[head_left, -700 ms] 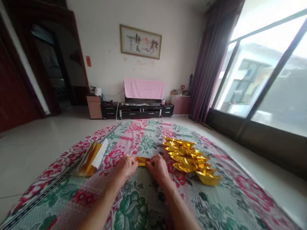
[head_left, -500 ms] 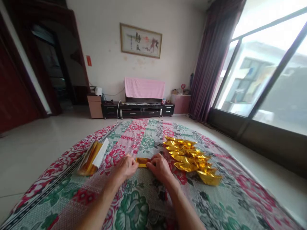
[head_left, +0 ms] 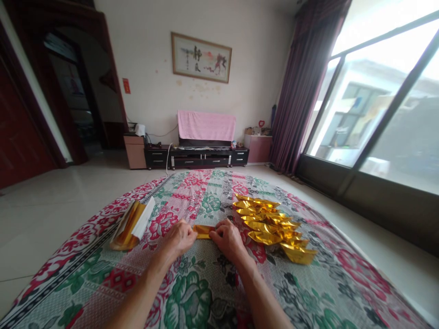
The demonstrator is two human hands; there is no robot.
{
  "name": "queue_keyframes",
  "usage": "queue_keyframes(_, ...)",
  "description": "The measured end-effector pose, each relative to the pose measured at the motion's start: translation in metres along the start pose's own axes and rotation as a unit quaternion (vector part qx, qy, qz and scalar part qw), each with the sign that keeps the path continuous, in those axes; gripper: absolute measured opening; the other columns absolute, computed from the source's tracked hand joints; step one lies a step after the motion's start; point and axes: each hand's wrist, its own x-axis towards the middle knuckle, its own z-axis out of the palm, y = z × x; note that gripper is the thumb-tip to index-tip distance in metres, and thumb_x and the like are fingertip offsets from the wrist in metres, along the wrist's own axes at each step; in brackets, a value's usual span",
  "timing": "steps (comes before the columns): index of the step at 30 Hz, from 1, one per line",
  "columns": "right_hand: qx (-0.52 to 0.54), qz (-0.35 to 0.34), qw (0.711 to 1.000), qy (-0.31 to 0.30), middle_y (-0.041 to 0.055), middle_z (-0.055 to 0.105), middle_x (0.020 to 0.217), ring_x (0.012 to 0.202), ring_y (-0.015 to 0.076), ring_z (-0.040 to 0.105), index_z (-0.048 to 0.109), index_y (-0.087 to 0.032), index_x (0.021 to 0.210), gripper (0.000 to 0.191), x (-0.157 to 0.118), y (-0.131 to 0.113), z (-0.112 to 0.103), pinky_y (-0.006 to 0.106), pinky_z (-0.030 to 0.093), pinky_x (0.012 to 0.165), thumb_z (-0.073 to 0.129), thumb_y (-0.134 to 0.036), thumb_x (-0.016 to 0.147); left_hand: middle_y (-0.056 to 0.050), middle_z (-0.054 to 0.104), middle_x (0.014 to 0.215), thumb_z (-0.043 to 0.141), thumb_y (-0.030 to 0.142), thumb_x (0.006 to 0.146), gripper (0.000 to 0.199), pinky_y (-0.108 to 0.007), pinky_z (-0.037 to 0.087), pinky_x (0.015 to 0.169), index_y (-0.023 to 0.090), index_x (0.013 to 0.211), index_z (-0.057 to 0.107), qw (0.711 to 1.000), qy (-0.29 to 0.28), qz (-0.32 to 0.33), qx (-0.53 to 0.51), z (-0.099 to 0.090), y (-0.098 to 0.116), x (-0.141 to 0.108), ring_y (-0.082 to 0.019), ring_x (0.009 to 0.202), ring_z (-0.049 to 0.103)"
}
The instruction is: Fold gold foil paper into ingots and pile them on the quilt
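A small folded strip of gold foil paper lies crosswise between my hands, just above or on the flowered cloth. My left hand pinches its left end with the fingers curled in. At the other end, my right hand grips it the same way, thumb towards the strip. My fingers hide both ends of the paper. To the right stand several folded gold paper ingots, crowded in rows. On the left lies an open pack of gold paper sheets with a white sheet along its right side.
The flowered tablecloth covers the rounded surface under my hands. Beyond it, a low black cabinet stands against the wall, with a pink cloth draped above it. A purple curtain and a large window are on the right.
Both hands stay almost where they were, still holding the strip's ends. The view is sharper now and has shifted very slightly; the ingots and the pack have not moved.
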Motion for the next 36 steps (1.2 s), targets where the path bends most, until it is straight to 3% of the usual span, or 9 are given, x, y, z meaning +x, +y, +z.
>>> queue_keyframes(6, -0.009, -0.010, 1.000, 0.006, 0.0033, 0.063, 0.079, 0.074, 0.0109, 0.056, 0.066, -0.017, 0.054, 0.022, -0.001, -0.001, 0.000, 0.019, 0.039, 0.069, 0.057, -0.023, 0.075, -0.005, 0.058, 0.074, 0.046, 0.030, 0.078, 0.029, -0.023, 0.034, 0.060, 0.016, 0.059, 0.062, 1.000, 0.002, 0.017, 0.013, 0.005, -0.004, 0.001, -0.012, 0.066, 0.053)
queue_keyframes(24, -0.014, 0.037, 0.999, 0.013, 0.0031, 0.065, 0.080, 0.070, 0.0112, 0.057, 0.067, -0.018, 0.053, 0.018, 0.001, -0.002, 0.003, 0.020, 0.039, 0.066, 0.061, -0.023, 0.069, -0.005, 0.059, 0.073, 0.049, 0.028, 0.074, 0.025, -0.022, 0.036, 0.061, 0.016, 0.055, 0.060, 0.999, 0.003, -0.029, 0.022, 0.000, 0.007, -0.002, -0.011, 0.064, 0.052)
queue_keyframes(36, -0.011, 0.042, 0.999, 0.019, 0.0038, 0.064, 0.080, 0.071, 0.0121, 0.057, 0.066, -0.018, 0.053, 0.018, 0.000, -0.003, 0.001, 0.021, 0.041, 0.067, 0.064, -0.026, 0.069, -0.002, 0.054, 0.077, 0.052, 0.027, 0.074, 0.009, -0.024, 0.038, 0.070, 0.018, 0.072, 0.056, 0.999, 0.033, -0.002, 0.009, 0.005, 0.001, -0.005, -0.014, 0.074, 0.053)
